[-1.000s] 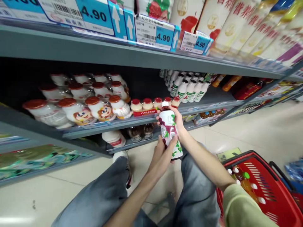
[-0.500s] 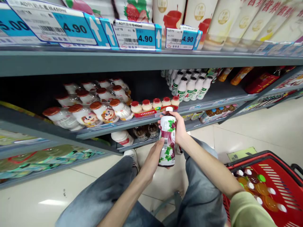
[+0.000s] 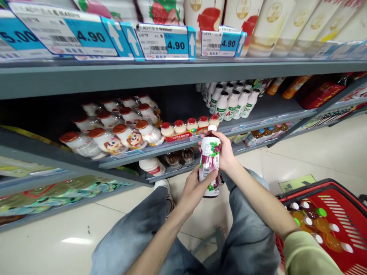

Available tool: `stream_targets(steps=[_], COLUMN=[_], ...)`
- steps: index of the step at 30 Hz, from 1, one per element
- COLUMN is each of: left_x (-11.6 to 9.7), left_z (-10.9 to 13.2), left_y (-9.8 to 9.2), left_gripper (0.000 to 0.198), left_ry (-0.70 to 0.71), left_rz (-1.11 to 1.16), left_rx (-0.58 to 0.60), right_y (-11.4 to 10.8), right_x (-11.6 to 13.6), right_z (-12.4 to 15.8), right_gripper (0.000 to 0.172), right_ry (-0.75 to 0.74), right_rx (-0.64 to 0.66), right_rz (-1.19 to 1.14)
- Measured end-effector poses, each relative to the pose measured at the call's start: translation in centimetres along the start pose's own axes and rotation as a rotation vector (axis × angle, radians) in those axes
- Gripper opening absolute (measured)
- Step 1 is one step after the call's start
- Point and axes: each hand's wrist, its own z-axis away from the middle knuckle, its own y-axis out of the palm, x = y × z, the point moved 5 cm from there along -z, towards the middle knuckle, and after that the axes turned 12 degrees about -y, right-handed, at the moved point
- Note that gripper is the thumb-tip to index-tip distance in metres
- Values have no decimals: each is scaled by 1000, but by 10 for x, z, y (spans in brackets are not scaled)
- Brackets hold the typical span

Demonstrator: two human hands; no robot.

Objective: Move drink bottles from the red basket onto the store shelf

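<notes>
The person crouches in a shop aisle & holds one juice bottle [image 3: 210, 160] w/ both hands. It is in front of the middle shelf [image 3: 129, 158] edge, above the knees & clear of the floor [image 3: 315, 152]. The bottle is near upright w/ its white cap on top, and the label shows grapes & green leaves.

The left hand [image 3: 194, 189] is closed round the lower body, thumb laid across the front of the label. The right hand [image 3: 227, 153] wraps the upper half from behind, fingers curling in just under the cap. Neither hand is spread; both clasp the same bottle.

The step in hand reads as a two-handed hold for looking the label over. To do it well:

- **Weight:** probably best carried low by the left hand, w/ the right only steering, so the bottle turns w/o slipping.
- **Thumb:** it covers part of the print, so sliding it aside would help reading.
- **Cap:** cap-up is the safe way, esp. if the seal is loose.
- **Risk:** the pack of small red-capped bottles [image 3: 187, 128] stands at the shelf's front lip, just behind the cap. A knock could tip it.

A red basket [image 3: 308, 188] w/ other bottles in it sits on the floor at the person's right. Price tags [image 3: 163, 42] hang on the shelf above.
</notes>
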Motion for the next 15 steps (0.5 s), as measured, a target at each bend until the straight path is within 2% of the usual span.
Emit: stream_targets(steps=[4, 7, 12, 15], left_x=[1, 7, 18, 21], left_z=[6, 9, 5, -6], left_y=[4, 6, 13, 16], left_gripper=[53, 57, 66, 73], left_ry=[-127, -177, -176, -148], left_rz=[221, 325, 372, 305], left_rx=[128, 180, 170, 112], right_y=[8, 15, 16, 10], right_x=[0, -3, -7, -8], right_z=[3, 7, 9, 5], right_gripper=[27, 28, 24, 24], right_ry=[63, 90, 81, 87], right_rx=[142, 187, 151, 107], right_rz=[-5, 22, 49, 121])
